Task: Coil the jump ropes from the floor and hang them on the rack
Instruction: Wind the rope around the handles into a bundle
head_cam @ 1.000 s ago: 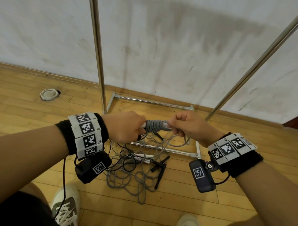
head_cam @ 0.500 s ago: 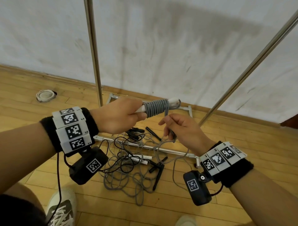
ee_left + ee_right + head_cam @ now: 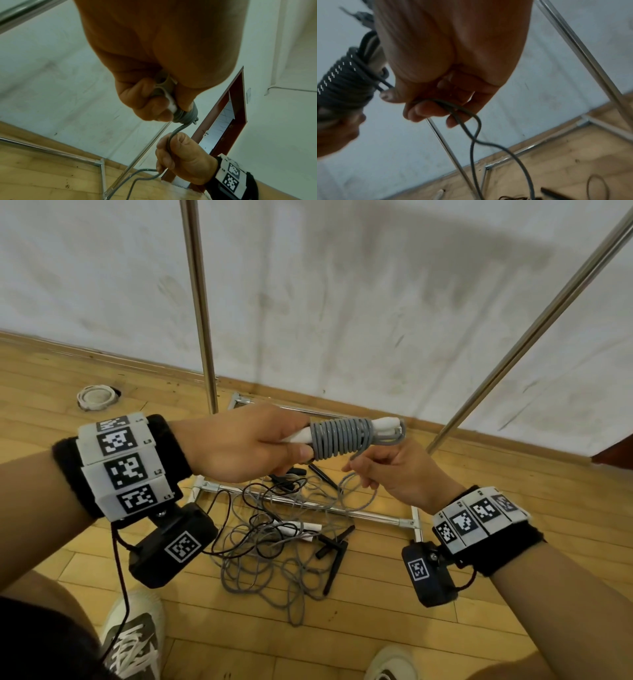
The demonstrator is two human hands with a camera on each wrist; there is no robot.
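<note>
My left hand (image 3: 253, 445) grips the white handles (image 3: 383, 428) of a grey jump rope, with a tight grey coil (image 3: 340, 440) wound around them. Just below and right of the coil, my right hand (image 3: 394, 474) holds the loose grey cord (image 3: 169, 143) in curled fingers. That cord (image 3: 474, 129) runs from the coil through the fingers and down to the floor. On the floor beneath lies a tangle of grey and black ropes (image 3: 270, 546) with black handles (image 3: 334, 559) and another white handle (image 3: 301, 529). The metal rack's uprights (image 3: 200, 302) stand behind.
The rack's base bars (image 3: 308, 503) cross the wooden floor under the tangle. A second rack pole (image 3: 534, 326) slants up at the right. A round floor fitting (image 3: 97, 397) sits at far left. My shoes (image 3: 133, 642) are near the bottom edge. The wall stands close behind.
Both hands have risen with the rope. My right hand dropped from beside the handles to below the coil, carrying the cord around, and the coil now has more turns.
</note>
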